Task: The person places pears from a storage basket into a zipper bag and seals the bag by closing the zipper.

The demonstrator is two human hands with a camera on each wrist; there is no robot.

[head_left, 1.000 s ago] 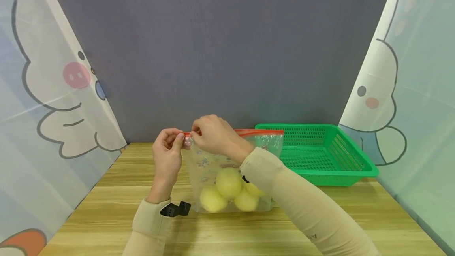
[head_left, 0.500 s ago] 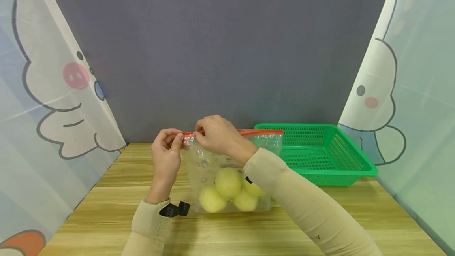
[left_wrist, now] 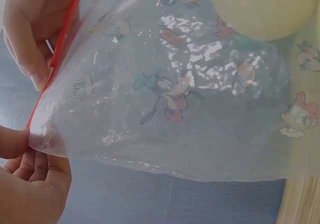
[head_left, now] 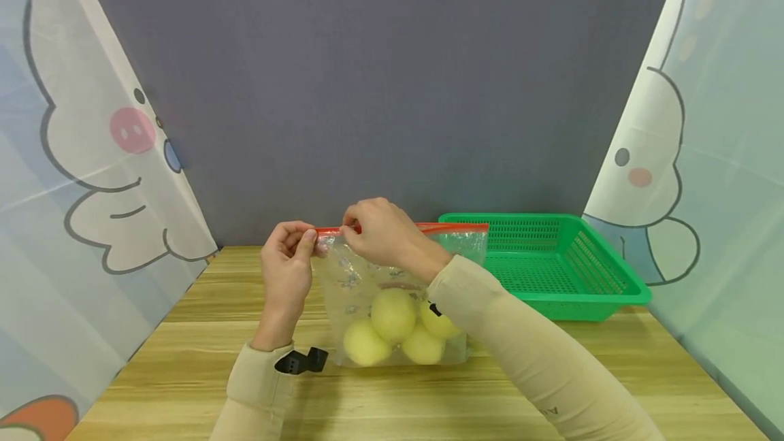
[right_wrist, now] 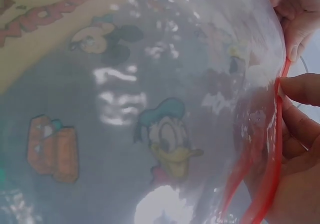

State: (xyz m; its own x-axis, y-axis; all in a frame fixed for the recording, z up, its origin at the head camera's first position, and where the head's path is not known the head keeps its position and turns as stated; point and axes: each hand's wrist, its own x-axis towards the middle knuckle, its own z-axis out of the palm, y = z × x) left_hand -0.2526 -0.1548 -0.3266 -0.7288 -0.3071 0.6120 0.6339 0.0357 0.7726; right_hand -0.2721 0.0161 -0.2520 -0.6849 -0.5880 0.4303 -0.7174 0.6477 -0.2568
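Observation:
A clear zip bag [head_left: 343, 291] printed with cartoon figures stands on the table, with several round pale-yellow fruits [head_left: 393, 316] at its bottom. Along its top runs a red zip strip [head_left: 453, 227]. My left hand [head_left: 288, 271] pinches the left end of that strip between thumb and fingers. A short way to the right, my right hand [head_left: 382, 233] pinches the strip from above. The right wrist view shows the red strip [right_wrist: 272, 169] parted in two lines below the right thumb. The right forearm hides part of the bag and one fruit.
A green plastic basket [head_left: 588, 298] with slotted walls stands behind and right of the bag. The wooden table [head_left: 184, 373] reaches a grey backdrop [head_left: 392, 87], with cartoon-printed curtains [head_left: 92, 121] on both sides.
My right hand has slid a little to the right along the red strip, still pinching it. The left hand and the bag stay in place.

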